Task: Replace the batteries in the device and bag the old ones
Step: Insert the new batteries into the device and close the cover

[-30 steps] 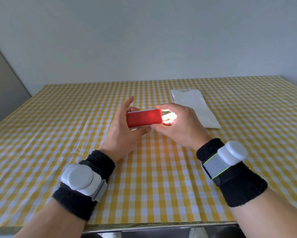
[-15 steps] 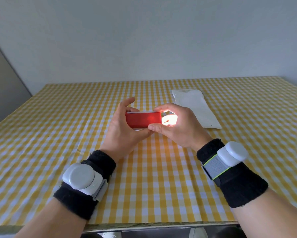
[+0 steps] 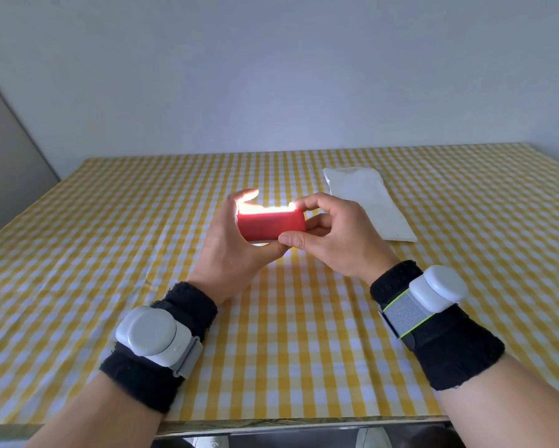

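Observation:
A small red device (image 3: 270,224) is held above the middle of the table between both hands. It gives off bright white light along its far top edge. My left hand (image 3: 229,244) cups its left end from behind and below. My right hand (image 3: 333,236) pinches its right end, thumb on the near lower corner and fingers on the far top. A flat white bag (image 3: 367,202) lies on the cloth just beyond my right hand. No loose batteries are visible.
The table carries a yellow and white checked cloth (image 3: 110,253) and its near edge (image 3: 271,426) runs below my forearms. A plain wall rises behind the table. Both wrists wear black bands with white sensor pods.
The red device has been turned in my hands, so the light that shone at its right end into my right palm now glows along its far top edge and onto my left fingers.

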Tool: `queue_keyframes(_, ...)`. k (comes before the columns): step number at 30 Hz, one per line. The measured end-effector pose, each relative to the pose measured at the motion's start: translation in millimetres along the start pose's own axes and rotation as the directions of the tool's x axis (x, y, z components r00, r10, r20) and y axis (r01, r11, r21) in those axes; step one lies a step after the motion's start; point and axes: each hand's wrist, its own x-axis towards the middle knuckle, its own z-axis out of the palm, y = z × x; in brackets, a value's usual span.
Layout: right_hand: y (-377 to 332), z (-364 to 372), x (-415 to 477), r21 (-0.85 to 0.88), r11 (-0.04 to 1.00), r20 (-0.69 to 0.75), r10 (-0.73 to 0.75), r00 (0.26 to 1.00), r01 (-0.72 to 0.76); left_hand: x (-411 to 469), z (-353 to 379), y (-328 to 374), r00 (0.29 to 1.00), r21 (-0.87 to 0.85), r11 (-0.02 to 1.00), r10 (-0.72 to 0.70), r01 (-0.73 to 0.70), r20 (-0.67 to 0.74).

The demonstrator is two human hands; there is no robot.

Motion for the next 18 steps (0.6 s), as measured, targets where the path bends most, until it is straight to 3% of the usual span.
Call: queue_keyframes(18, -2.9, 0.6, -0.9, -0.006, 1.0, -0.014, 0.019, 1.0, -0.019, -0.2, -1.1, -2.2, 1.0, 0.02, 1.0, 0.007, -0.007, 0.022)
